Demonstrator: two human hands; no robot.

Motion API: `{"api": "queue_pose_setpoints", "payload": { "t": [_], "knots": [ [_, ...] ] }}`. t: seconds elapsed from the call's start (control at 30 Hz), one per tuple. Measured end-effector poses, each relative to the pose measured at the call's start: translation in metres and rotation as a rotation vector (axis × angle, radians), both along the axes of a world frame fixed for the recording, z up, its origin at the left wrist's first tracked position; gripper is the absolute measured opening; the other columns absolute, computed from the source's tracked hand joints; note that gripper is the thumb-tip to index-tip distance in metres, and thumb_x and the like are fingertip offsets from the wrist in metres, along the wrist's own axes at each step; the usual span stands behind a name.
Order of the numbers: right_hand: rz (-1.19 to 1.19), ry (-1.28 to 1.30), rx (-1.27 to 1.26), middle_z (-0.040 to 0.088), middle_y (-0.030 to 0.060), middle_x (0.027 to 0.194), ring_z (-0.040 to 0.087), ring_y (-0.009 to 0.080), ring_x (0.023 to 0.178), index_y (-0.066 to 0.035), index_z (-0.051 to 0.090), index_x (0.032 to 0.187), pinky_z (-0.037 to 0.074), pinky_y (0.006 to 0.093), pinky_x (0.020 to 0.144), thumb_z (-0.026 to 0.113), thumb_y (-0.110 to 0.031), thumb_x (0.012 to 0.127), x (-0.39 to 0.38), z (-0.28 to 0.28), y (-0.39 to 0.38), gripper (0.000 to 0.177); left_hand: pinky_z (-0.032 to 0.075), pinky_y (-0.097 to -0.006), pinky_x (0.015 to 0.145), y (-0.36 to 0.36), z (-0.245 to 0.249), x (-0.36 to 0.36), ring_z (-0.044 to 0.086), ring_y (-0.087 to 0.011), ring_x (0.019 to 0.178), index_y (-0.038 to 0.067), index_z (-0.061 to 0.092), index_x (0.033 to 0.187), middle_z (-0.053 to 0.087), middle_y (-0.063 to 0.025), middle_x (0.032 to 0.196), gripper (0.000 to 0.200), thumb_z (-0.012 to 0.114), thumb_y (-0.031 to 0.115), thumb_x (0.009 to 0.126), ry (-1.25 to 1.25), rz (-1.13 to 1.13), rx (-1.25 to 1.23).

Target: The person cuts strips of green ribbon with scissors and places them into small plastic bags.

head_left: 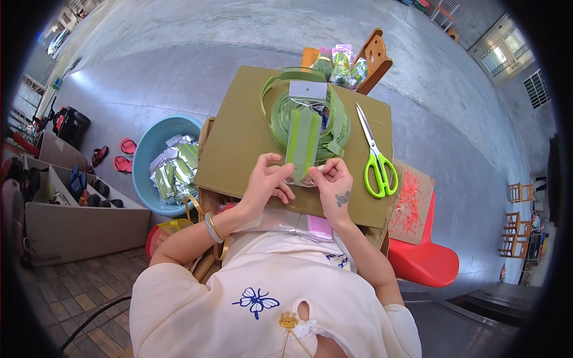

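**A:** Op here, head cam live. What've I got in the hands?

**B:** Both on one packet (303,140): clear sleeve, green strips inside, white header card at the far end. It lies lengthwise on the board (239,137), over the ribbon coil (277,119), near end toward the body.

**A:** Copy. L hand (267,179) first, how's the grip?

**B:** Fingers curled in, thumb & fingertips pinching the packet's lower-left edge. Bangles (213,228) on that wrist.

**A:** And R hand (333,182)?

**B:** Same deal, grip pressed on the lower-right corner, thumb vs. index. Small tattoo by the wrist. Hands close together, packet's end between them.

**A:** I see the coil: loose green loops round the packet, far half of the board.

**B:** Yep. Scissors (377,158), green handles, flat on the board just right of the coil, blades pointing away, shut as far as I can tell.

**A:** Off the board, L side?

**B:** Blue basin (149,143) on the floor w/ more packs (176,170) heaped in it. Sandals (127,146) just beyond it.

**A:** R side?

**B:** Red stool (427,259), cardboard scrap on it w/ red shreds (409,203). Past the board's far edge, a wooden chair (376,56) w/ a few bagged bits (341,65).

**A:** Under the hands?

**B:** Clear film & a pink pack (319,227) on the lap, partly hidden by the board's edge. Can't tell more.
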State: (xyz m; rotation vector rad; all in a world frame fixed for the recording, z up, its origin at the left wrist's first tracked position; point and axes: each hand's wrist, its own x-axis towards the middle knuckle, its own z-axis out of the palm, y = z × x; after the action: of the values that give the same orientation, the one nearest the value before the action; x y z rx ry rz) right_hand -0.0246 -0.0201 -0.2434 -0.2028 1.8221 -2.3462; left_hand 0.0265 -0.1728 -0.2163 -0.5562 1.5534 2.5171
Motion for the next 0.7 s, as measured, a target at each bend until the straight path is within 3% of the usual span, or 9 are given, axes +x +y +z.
{"api": "queue_pose_setpoints", "payload": {
  "t": [0.03,0.13,0.27,0.33,0.43,0.53,0.6,0.67,0.7],
  "knots": [
    [0.026,0.013,0.033,0.056,0.0044,0.074,0.058,0.0084,0.068,-0.004,0.043,0.081,0.051,0.0205,0.062,0.064,-0.001,0.081,0.003,0.003,0.0,0.022,0.054,-0.024,0.053,-0.002,0.004,-0.001,0.064,-0.0174,0.061,-0.007,0.055,0.088,0.062,-0.013,0.079,0.019,0.06,0.011,0.086,-0.061,-0.042,-0.047],
    [0.031,0.0,0.048,0.057,0.0049,0.075,0.058,0.0087,0.067,-0.004,0.043,0.081,0.051,0.0202,0.063,0.064,-0.001,0.081,0.005,0.015,0.0,0.021,0.055,-0.0239,0.053,-0.014,0.001,-0.003,0.064,-0.0168,0.06,-0.01,0.058,0.094,0.063,-0.0139,0.08,0.021,0.06,0.009,0.086,0.073,-0.232,-0.145],
    [0.054,0.023,0.01,0.059,0.0062,0.076,0.06,0.0097,0.07,-0.003,0.043,0.082,0.053,0.0222,0.065,0.064,-0.003,0.082,0.008,0.032,-0.003,0.021,0.056,-0.0248,0.057,-0.026,0.02,0.006,0.065,-0.0162,0.066,-0.01,0.059,0.096,0.064,-0.0135,0.083,0.016,0.056,0.002,0.086,0.214,-0.224,-0.227],
    [0.036,0.008,0.034,0.061,0.0094,0.081,0.061,0.013,0.074,-0.002,0.045,0.085,0.054,0.0268,0.072,0.059,-0.003,0.085,0.009,0.046,-0.002,0.014,0.056,-0.0252,0.06,-0.051,0.041,0.009,0.065,-0.0172,0.069,-0.008,0.059,0.096,0.064,-0.013,0.086,0.013,0.053,-0.002,0.086,0.306,-0.111,-0.386],
    [-0.093,0.108,-0.015,0.061,0.0133,0.087,0.061,0.0165,0.08,0.0,0.047,0.089,0.053,0.0295,0.077,0.052,-0.001,0.088,-0.004,0.061,0.014,0.006,0.057,-0.0264,0.065,-0.137,0.062,0.013,0.065,-0.0192,0.071,-0.011,0.052,0.099,0.062,-0.0137,0.085,0.018,0.054,-0.001,0.084,0.253,0.254,-0.503],
    [-0.297,0.284,0.088,0.061,0.0128,0.092,0.06,0.0158,0.086,0.001,0.048,0.094,0.051,0.0286,0.081,0.05,0.0,0.089,-0.029,0.053,0.055,0.005,0.057,-0.028,0.068,-0.229,0.018,0.045,0.066,-0.0255,0.078,-0.012,0.044,0.112,0.059,-0.0204,0.095,0.034,0.056,0.005,0.085,-0.009,0.307,-0.421],
    [-0.382,0.334,0.272,0.06,0.0127,0.092,0.059,0.0184,0.086,0.002,0.05,0.096,0.049,0.0299,0.08,0.052,-0.001,0.087,-0.042,0.05,0.08,0.009,0.055,-0.0297,0.072,-0.246,0.003,0.072,0.063,-0.0279,0.091,-0.016,0.038,0.119,0.057,-0.0231,0.102,0.052,0.064,0.009,0.081,-0.452,0.24,-0.583],
    [-0.384,0.42,0.579,0.06,0.0133,0.091,0.058,0.0222,0.086,0.002,0.051,0.097,0.047,0.032,0.079,0.055,-0.002,0.084,-0.052,0.044,0.103,0.014,0.053,-0.0303,0.073,-0.297,-0.054,0.078,0.061,-0.0268,0.097,-0.014,0.033,0.125,0.056,-0.0233,0.109,0.062,0.067,0.007,0.077,-0.113,0.094,-1.387],
    [-0.325,0.479,0.795,0.059,0.0138,0.09,0.058,0.0248,0.085,0.002,0.052,0.098,0.045,0.0335,0.078,0.057,-0.003,0.082,-0.055,0.038,0.113,0.017,0.053,-0.0307,0.073,-0.286,-0.051,0.074,0.06,-0.0262,0.101,-0.013,0.031,0.128,0.055,-0.0234,0.112,0.068,0.068,0.007,0.074,0.081,0.023,-1.763]
  ]
}}
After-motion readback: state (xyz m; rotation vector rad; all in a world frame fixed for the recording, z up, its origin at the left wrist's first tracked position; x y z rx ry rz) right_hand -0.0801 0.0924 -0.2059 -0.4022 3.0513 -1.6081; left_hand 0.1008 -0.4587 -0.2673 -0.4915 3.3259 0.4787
